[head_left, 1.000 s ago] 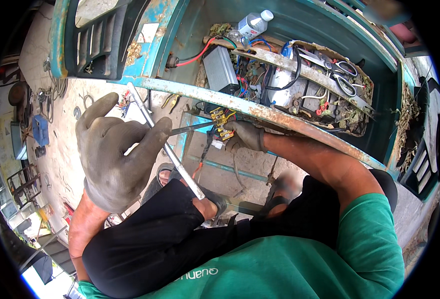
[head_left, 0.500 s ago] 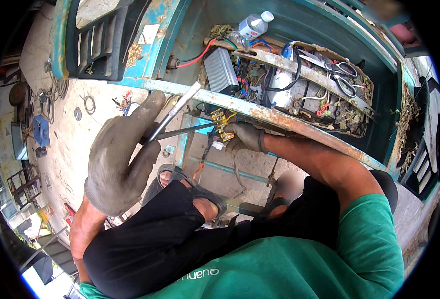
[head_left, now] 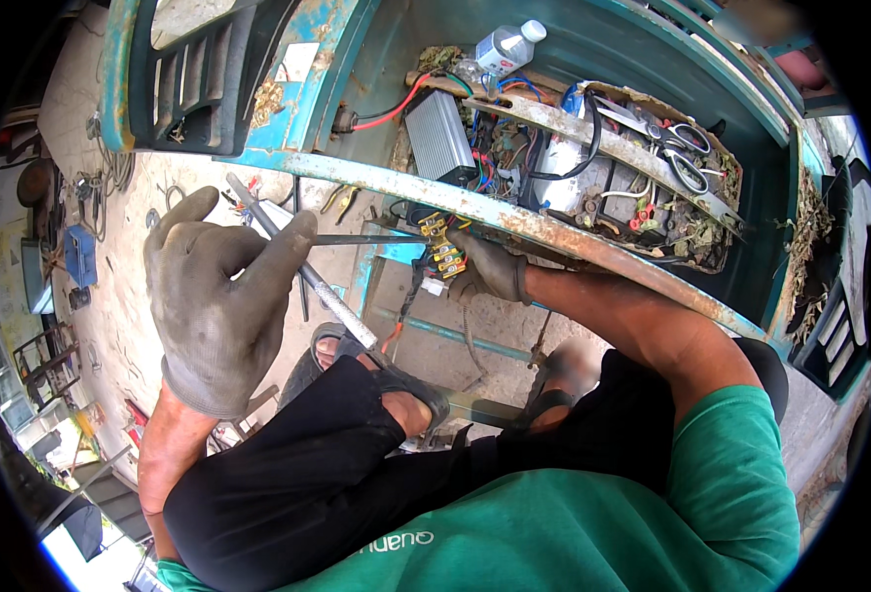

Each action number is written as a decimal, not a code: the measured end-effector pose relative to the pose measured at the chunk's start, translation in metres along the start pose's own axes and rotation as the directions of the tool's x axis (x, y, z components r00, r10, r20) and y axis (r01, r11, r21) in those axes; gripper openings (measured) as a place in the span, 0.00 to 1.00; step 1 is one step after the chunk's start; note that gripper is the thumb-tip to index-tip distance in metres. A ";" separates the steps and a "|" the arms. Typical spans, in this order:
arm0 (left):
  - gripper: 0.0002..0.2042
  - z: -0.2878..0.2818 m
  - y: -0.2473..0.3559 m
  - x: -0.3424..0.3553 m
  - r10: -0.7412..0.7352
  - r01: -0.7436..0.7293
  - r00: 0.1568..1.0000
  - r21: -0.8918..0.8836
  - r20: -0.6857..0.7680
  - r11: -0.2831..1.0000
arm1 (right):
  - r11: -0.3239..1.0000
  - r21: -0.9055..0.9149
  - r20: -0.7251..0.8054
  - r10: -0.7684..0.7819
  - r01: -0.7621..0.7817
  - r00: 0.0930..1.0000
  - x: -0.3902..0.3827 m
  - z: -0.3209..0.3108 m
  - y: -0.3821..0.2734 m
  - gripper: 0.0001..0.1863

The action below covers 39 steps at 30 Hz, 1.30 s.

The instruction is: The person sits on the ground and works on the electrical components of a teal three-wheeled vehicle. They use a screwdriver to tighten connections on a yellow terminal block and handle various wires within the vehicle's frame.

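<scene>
My left hand (head_left: 214, 306), in a grey glove, has its thumb and fingers around the middle of a T-handle wrench (head_left: 340, 304). Its silver crossbar slants from upper left to lower right, and its thin dark shaft runs right. The shaft's tip meets a terminal block (head_left: 447, 259) with yellow, brass-coloured contacts. My gloved right hand (head_left: 492, 268) grips that block from the right, below the rusty beam; some fingers are hidden behind it. Wires and a white connector (head_left: 433, 287) hang beneath the block.
A rusty teal beam (head_left: 544, 232) crosses above my hands. Behind it, a teal compartment holds a finned grey metal box (head_left: 439, 136), a plastic bottle (head_left: 505, 51), scissors (head_left: 687, 170) and tangled wires. Yellow-handled pliers (head_left: 341, 201) lie on the floor. My sandalled feet are below.
The T-handle's crossbar has turned, its silver end swinging from upper right to lower right. My left hand has shifted slightly left with its fingers repositioned. My right hand stays on the terminal block.
</scene>
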<state>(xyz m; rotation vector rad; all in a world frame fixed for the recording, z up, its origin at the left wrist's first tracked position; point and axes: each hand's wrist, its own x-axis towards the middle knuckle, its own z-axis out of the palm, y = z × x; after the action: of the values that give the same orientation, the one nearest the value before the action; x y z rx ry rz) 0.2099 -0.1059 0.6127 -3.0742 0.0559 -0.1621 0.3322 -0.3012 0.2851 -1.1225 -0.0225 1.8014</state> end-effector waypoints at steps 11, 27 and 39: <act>0.19 0.006 -0.005 -0.002 -0.056 0.121 0.989 -0.543 0.135 0.831 | 1.000 -0.001 0.022 -0.014 0.014 1.000 0.006 -0.007 0.006 0.41; 0.24 0.005 -0.002 0.000 0.043 -0.044 0.999 -0.043 -0.023 0.998 | 1.000 -0.016 -0.136 -0.015 0.013 0.991 0.011 -0.002 0.011 0.32; 0.24 0.009 -0.006 -0.003 -0.008 0.006 1.000 -0.500 -0.002 0.866 | 1.000 -0.020 -0.033 -0.003 0.002 0.999 0.003 0.001 0.002 0.31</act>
<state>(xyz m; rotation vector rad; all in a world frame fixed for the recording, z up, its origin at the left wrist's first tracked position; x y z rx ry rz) 0.2082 -0.0991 0.6039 -3.5970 0.1013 -0.1780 0.3300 -0.3000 0.2824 -1.1656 -0.0226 1.7837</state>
